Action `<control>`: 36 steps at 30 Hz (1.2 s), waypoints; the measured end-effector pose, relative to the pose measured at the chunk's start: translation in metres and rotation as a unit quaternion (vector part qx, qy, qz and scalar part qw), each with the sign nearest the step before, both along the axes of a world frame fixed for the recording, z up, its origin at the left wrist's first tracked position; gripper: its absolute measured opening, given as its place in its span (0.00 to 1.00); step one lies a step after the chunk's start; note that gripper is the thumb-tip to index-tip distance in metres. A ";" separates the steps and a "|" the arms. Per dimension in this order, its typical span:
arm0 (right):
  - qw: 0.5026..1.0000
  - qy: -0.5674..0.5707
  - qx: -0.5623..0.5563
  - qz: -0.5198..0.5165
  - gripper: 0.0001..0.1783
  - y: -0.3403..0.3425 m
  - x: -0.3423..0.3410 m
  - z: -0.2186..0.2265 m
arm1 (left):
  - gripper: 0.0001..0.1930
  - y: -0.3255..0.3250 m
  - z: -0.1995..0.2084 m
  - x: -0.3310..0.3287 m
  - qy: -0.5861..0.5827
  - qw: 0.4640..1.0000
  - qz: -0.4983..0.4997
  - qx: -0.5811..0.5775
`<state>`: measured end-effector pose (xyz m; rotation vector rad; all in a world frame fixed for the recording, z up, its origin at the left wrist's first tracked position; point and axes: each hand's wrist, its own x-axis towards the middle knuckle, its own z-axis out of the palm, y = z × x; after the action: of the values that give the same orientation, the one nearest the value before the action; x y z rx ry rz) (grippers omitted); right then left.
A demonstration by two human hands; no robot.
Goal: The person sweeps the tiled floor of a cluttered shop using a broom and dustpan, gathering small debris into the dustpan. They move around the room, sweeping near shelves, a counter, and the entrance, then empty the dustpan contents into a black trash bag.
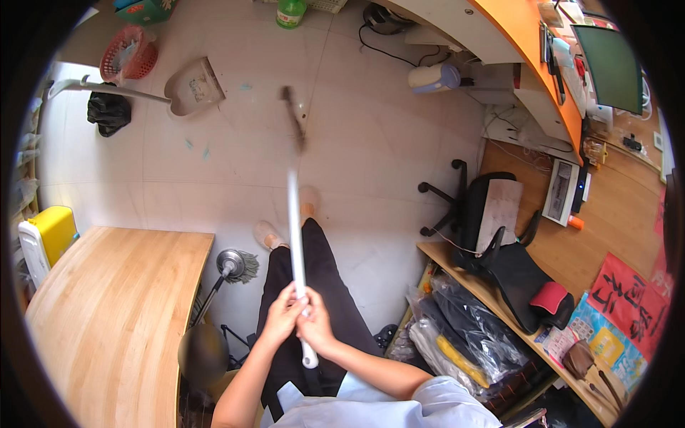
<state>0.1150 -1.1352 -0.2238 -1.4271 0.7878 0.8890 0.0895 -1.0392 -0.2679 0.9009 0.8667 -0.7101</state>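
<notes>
Over the middle of the floor (371, 160), the broom (296, 250) points away from the person, its dark head blurred; whether the bristles touch down cannot be told. Both hands are curled closed around the white handle near its lower end, the left hand (282, 314) just above the right hand (316, 328) and touching it. Toward the floor's far left corner lies the dustpan (184, 103), some debris in its pan and its long handle passing near the black bag (109, 114). Blue scraps (206, 153) lie on the floor between dustpan and table (118, 307). Just beside the table's right edge is the mop (248, 268); near its far left corner, the yellow-topped bin (56, 227).
</notes>
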 end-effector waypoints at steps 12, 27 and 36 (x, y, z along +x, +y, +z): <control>0.951 0.090 -0.239 0.176 0.42 -0.035 0.155 -0.137 | 0.16 0.093 -0.031 0.174 -0.207 0.827 -0.204 0.481; 0.951 -0.035 -0.103 0.290 0.40 0.074 0.150 -0.036 | 0.30 0.476 0.070 0.407 0.047 0.217 -0.547 0.807; 0.880 -0.079 -0.275 0.379 0.35 0.156 0.280 -0.128 | 0.10 0.530 0.073 0.278 -0.141 0.456 -0.495 0.726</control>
<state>0.3952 -0.9796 -0.3518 -2.3684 0.3402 1.1567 0.3673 -0.5089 -0.1946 3.1944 0.3485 -0.5716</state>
